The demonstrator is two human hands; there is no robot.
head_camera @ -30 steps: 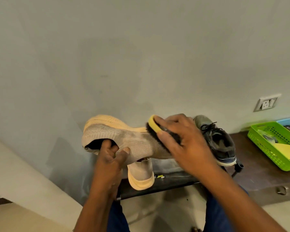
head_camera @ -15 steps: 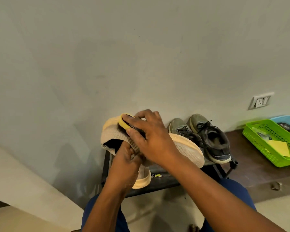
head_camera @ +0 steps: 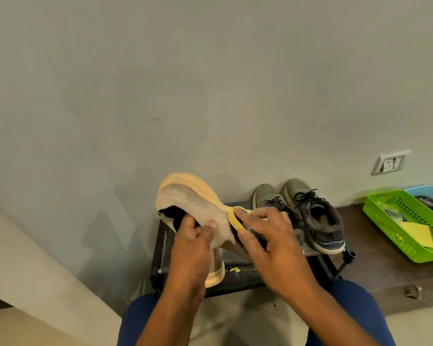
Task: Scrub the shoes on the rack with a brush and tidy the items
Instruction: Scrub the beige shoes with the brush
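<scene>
Above the low black metal shoe rack (head_camera: 238,275), held up against the grey wall (head_camera: 210,83): one beige knit slip-on shoe with a pale yellow-orange sole (head_camera: 193,201), lying sideways, sole towards the wall, opening to the left.

Left hand (head_camera: 193,236): grip clamped on the beige shoe at its collar, fingers curled into the dark opening, thumb pressed on the knit outside.

Right hand (head_camera: 273,243): grip clamped on a shoe brush with a yellow back and dark bristles (head_camera: 238,221), fingers over the top, thumb along the near side. Bristles rest against the knit upper near the middle of the shoe.

On the rack's top shelf, below the held shoe: a second beige shoe of the same kind (head_camera: 215,270), heel end towards the camera, mostly hidden by the left hand.

On the same shelf, right part: a pair of olive-grey lace-up sneakers with black laces and pale soles (head_camera: 315,216), side by side, toes to the wall; the left one is partly covered by the right hand.

Right of the rack, on a dark brown low ledge (head_camera: 375,260): a lime-green perforated plastic basket (head_camera: 398,236) holding a yellow sheet (head_camera: 418,232) and small unclear items; touching it behind, a light blue basket (head_camera: 425,192).

On the wall above the baskets: a white switch plate (head_camera: 389,163).

Bottom edge: knees in blue trousers (head_camera: 348,303).
</scene>
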